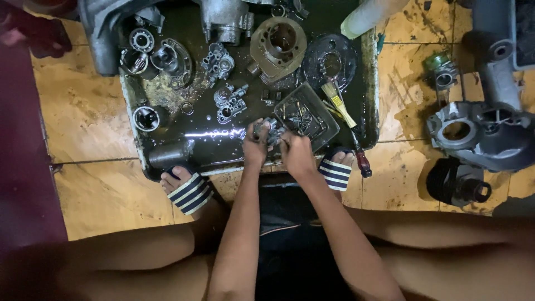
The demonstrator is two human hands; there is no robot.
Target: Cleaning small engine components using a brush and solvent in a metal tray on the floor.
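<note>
From the head view, the left hand [256, 146] and right hand [293, 150] are both gripping a small grey metal part [271, 132] over the near edge of an oily tray [370, 95]; a little parts dish [329, 131] is sitting just beside it; a brush [338, 102] is lying across the tray.

- One view only, from a camera worn on the person's head.
- It faces straight down over the knees and forearms.
- The oily wash tray [129, 106] on the tiled floor [89, 117] lies fairly near below, at arm's length.
</note>
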